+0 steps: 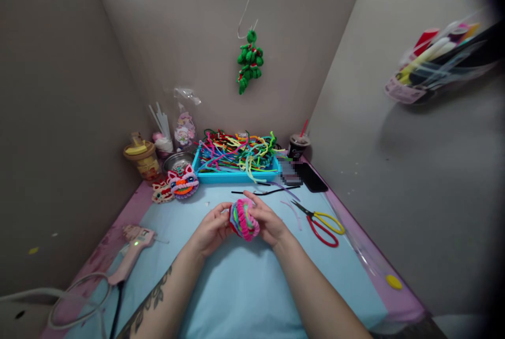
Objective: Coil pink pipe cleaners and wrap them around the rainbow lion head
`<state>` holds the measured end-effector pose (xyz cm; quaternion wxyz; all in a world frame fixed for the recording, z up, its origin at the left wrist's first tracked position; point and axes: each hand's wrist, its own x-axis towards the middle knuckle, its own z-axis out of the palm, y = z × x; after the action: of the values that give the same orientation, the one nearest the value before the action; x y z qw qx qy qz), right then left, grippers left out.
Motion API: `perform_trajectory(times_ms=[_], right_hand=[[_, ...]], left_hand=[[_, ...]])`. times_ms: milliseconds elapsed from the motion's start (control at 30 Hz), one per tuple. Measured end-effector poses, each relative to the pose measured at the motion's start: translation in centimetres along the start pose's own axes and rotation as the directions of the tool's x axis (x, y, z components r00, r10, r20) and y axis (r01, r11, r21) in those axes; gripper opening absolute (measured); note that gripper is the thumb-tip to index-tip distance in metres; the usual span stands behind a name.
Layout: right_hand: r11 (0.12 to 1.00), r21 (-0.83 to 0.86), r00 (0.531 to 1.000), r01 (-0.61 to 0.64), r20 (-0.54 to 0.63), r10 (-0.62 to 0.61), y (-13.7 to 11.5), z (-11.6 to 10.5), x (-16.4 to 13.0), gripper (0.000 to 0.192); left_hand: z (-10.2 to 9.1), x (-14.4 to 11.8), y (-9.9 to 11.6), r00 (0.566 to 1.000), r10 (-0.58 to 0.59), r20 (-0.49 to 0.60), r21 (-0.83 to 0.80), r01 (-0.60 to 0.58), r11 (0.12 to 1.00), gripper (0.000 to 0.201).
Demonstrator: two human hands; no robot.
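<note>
Two bare forearms reach over a blue mat [244, 286]. Left hand [211, 231] and right hand [268, 223] pinch a round, mostly wound pipe-cleaner piece [243, 218] between them; loose pipe cleaners fill the far tray [236, 176], scissors [321, 223] lie right.

Pink-rimmed, rainbow-striped pipe-cleaner piece [243, 218]
</note>
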<state>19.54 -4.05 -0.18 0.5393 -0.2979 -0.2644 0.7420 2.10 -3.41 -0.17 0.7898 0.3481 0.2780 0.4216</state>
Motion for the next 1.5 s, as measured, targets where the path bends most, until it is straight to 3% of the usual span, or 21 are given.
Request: perform_trajectory(times_ms=[133, 233, 333, 433, 600, 767, 1000, 1133, 1333, 1500], right_hand=[[0.998, 0.049, 0.997, 0.034, -0.078, -0.030, 0.4, -0.1, 0.7, 0.064], [0.992, 0.118, 0.991, 0.045, -0.134, -0.029, 1.0, -0.4, 1.4, 0.047], [0.992, 0.124, 0.996, 0.020, -0.087, -0.010, 1.7, -0.5, 1.7, 0.040], [0.998, 0.065, 1.000, -0.001, -0.006, 0.001, 2.2, 0.0, 1.5, 0.040], [1.000, 0.010, 0.999, 0.021, -0.047, -0.021, 3.1, 0.8, 1.4, 0.037], [0.994, 0.092, 0.994, 0.067, -0.096, -0.058, 3.5, 0.7, 1.8, 0.032], [0.986, 0.129, 0.991, 0.108, -0.094, -0.096, 3.3, 0.5, 1.6, 0.027], [0.984, 0.141, 0.993, 0.107, -0.058, -0.099, 3.4, -0.1, 1.8, 0.023], [0.972, 0.223, 0.994, 0.073, 0.058, -0.088, 3.0, -0.6, 2.1, 0.022], [0.979, 0.201, 0.991, 0.021, 0.129, -0.047, 2.6, -0.5, 1.7, 0.027]], left_hand=[[0.1, 0.2, -0.2, 1.000, 0.025, 0.013, -0.038, -0.025, 0.999, 0.040], [0.0, 0.7, -0.2, 0.990, 0.102, -0.100, -0.101, -0.112, 0.989, 0.043], [-0.4, 1.3, -0.1, 0.953, 0.186, -0.239, -0.158, -0.227, 0.961, 0.036], [-0.7, 1.6, -0.1, 0.937, 0.198, -0.289, -0.205, -0.262, 0.943, 0.028], [-0.4, 1.5, -0.9, 0.961, 0.170, -0.218, -0.220, -0.218, 0.951, 0.032], [-0.2, 1.5, -2.0, 0.979, 0.113, -0.170, -0.218, -0.149, 0.965, 0.029], [0.5, 1.2, -1.6, 0.983, 0.145, -0.108, -0.160, -0.161, 0.974, 0.035], [0.6, 1.0, -1.4, 0.986, 0.143, -0.083, -0.166, -0.155, 0.974, 0.044], [0.3, 0.8, -1.1, 0.997, 0.068, -0.044, -0.253, -0.077, 0.964, 0.026], [-0.7, 0.8, -0.4, 0.996, -0.017, 0.082, -0.298, 0.041, 0.954, 0.053]])
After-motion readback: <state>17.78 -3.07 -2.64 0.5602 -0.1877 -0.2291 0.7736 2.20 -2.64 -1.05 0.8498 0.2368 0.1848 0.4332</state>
